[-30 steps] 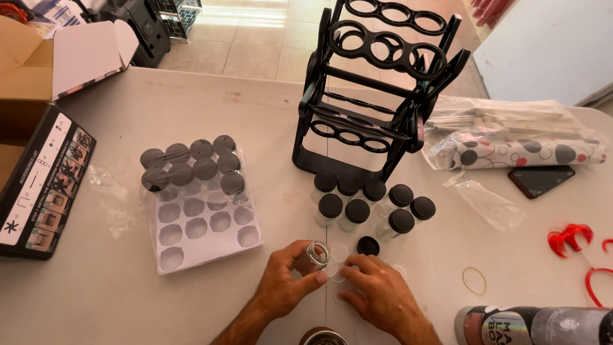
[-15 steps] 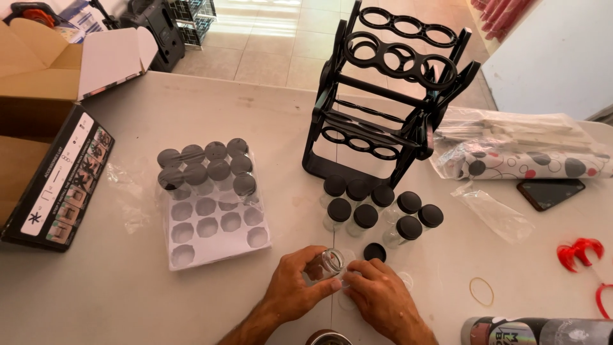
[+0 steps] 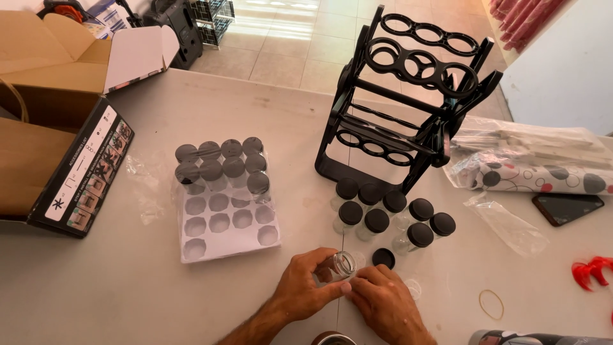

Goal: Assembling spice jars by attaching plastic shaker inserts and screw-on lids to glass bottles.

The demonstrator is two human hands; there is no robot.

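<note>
My left hand (image 3: 303, 287) grips a small clear glass jar (image 3: 338, 264) with no lid, tilted with its mouth toward me. My right hand (image 3: 383, 303) rests beside it, fingertips touching the jar's mouth. A loose black lid (image 3: 383, 257) lies on the table just beyond my right hand. Several black-lidded glass jars (image 3: 389, 214) stand in a cluster behind it. A white tray (image 3: 223, 223) to the left holds several more lidded jars (image 3: 220, 163) in its far rows; its near holes are empty.
A black tiered rack (image 3: 408, 108) with ring holders stands at the back. A cardboard box (image 3: 57, 147) lies at the left. On the right sit plastic bags (image 3: 530, 160), a dark phone (image 3: 567, 207), a rubber band (image 3: 490, 304) and a red object (image 3: 594, 271).
My hands and the jar stay in the same spot; the jar has turned slightly in my fingers. The view has shifted a little.
</note>
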